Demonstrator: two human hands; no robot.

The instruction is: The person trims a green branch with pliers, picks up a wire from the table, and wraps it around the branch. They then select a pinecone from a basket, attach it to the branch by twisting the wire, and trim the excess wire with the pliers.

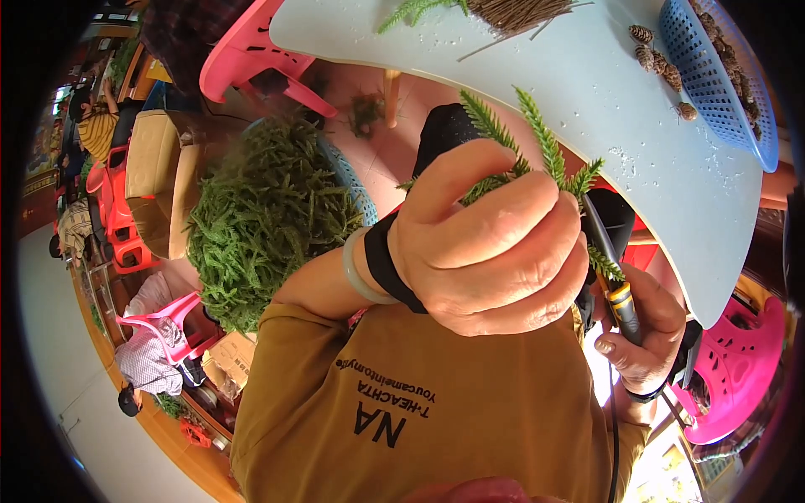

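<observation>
My left hand (495, 251) is closed around a green artificial pine sprig (549, 138) in front of my chest. Its needled tips stick out above and to the right of the fingers, while the gripped part is hidden. Close by on the right, my right hand (650, 335) is wrapped round the black-and-yellow handles of a pair of pliers (622, 303). The metal jaws point up and reach the sprig beside my left fist. Whether they bite on a stem cannot be made out.
A pale table (646, 201) curves ahead, carrying brown stems (511, 15), pine cones (644, 57) and a blue basket (700, 92) of cones. To my left stands a heap of green sprigs (268, 218) and a cardboard box (151, 189). Pink chairs (738, 377) and other people are around.
</observation>
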